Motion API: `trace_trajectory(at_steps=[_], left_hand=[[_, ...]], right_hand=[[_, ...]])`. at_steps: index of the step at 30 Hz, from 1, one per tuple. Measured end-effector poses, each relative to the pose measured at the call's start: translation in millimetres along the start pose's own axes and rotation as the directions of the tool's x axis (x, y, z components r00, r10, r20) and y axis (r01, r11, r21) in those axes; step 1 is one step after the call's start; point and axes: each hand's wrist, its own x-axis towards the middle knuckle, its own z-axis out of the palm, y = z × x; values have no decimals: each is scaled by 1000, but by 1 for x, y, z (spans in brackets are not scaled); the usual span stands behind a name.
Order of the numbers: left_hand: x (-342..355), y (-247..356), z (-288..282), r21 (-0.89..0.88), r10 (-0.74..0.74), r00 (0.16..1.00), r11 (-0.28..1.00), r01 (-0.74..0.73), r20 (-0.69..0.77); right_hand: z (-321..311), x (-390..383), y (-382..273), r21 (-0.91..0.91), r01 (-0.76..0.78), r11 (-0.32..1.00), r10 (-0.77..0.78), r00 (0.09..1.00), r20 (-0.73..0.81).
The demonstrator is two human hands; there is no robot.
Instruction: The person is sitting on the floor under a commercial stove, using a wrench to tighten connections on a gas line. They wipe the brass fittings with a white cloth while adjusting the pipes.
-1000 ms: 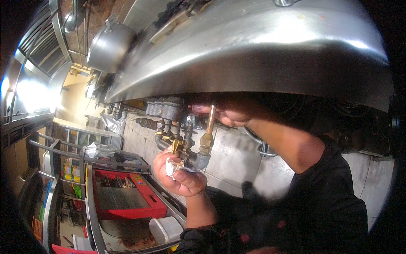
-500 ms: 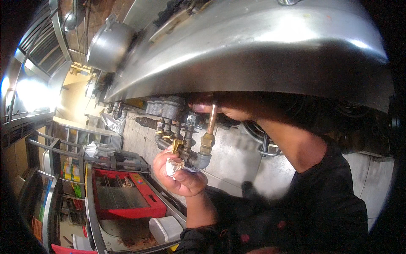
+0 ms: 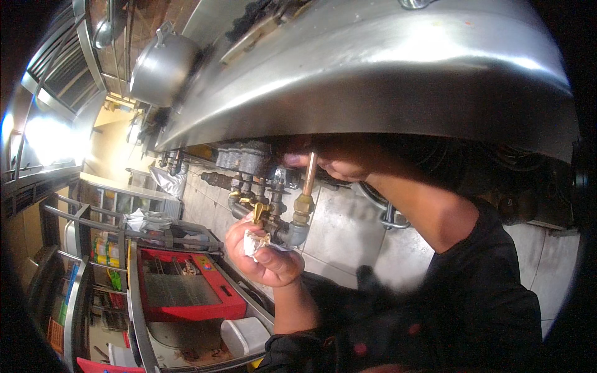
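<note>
Under the curved edge of a steel counter (image 3: pixel 398 99), a small brass valve lever (image 3: pixel 259 212) sat at the near end of dark pipework (image 3: pixel 275 198), with a brass fitting (image 3: pixel 303 209) and a copper tube (image 3: pixel 310 177) rising beside it. The left hand (image 3: pixel 267 262) was folded around a crumpled white wad (image 3: pixel 254 244), thumb over it, fingertips right by the lever; I cannot tell whether they touched it. The right hand (image 3: pixel 341 166) reached up behind the tube into shadow beneath the steel, and whether its fingers were closed on anything cannot be told. As I judged it, the step in hand was close work on this pipework with both hands at once, and any further move there would call for a steady left hold and care around the tube. Below lay pale floor tiles (image 3: pixel 348 236). Farther out, a large metal pot (image 3: pixel 161 68) stood atop the cooking line, while across the aisle were a red-framed glass cabinet (image 3: pixel 214 312), a white tub (image 3: pixel 239 339) and metal racks (image 3: pixel 78 214) with packets.
</note>
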Motion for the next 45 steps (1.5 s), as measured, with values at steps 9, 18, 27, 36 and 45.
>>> trace_trajectory(at_steps=[9, 18, 27, 36, 45], left_hand=[[0, -2, -1, 14, 35, 999, 999, -35, 14], [0, -1, -2, 23, 12, 1000, 1000, -13, 18], [-1, 0, 0, 15, 1, 1000, 1000, -1, -2], [0, 1, 0, 9, -8, 1000, 1000, 8, 12], [1, -1, -2, 33, 29, 999, 999, -29, 14]], right_hand=[[2, -1, 5, 489, -50, 871, 125, 985, -121], [3, -1, -1, -164, 35, 986, -50, 995, -89], [1, -3, 1, -107, 14, 994, -18, 999, -37], [0, -2, 1, -96, 9, 995, -10, 1000, -11], [-3, -3, 0, -76, -5, 997, 6, 1000, 9]])
